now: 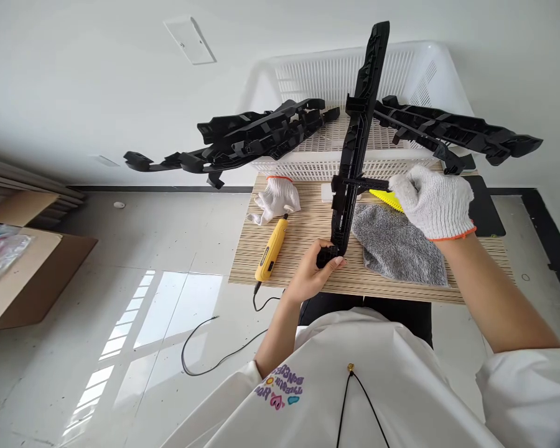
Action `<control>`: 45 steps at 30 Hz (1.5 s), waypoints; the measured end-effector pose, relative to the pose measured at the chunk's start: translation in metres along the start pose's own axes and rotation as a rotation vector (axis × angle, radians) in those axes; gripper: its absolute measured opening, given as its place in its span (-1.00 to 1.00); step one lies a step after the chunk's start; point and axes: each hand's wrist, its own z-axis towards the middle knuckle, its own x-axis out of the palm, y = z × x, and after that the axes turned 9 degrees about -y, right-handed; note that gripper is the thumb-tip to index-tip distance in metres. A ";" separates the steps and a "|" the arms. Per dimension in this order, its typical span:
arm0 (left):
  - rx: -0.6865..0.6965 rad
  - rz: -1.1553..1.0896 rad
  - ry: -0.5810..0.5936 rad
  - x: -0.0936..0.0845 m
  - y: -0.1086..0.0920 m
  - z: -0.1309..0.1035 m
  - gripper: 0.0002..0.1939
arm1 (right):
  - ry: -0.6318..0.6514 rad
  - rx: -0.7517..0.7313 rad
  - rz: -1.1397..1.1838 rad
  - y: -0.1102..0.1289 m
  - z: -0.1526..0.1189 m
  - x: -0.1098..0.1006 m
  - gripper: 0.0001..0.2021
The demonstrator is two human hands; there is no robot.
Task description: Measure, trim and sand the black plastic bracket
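Bare left hand (309,277): fingers closed around near end of long, ribbed black plastic strip (354,143), which extends over wood-striped counter (242,264) and slotted white plastic basket (284,154). White-knit-gloved right hand (432,202): fingers curled around slim black tool (376,184) reaching across strip. Grey fabric cloth (401,242) beneath.

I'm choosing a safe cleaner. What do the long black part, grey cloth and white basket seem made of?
The long black part: probably moulded plastic, low-sheen, judging by its ribs.
The grey cloth: likely a soft, matte textile, given its fuzzy, speckled surface; fibre unclear.
The white basket: apparently smooth plastic with a slight sheen, its slotted walls looking moulded.
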 end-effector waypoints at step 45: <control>0.174 0.200 -0.065 0.002 0.002 0.000 -0.70 | 0.130 0.005 0.031 0.011 -0.075 -0.027 -0.61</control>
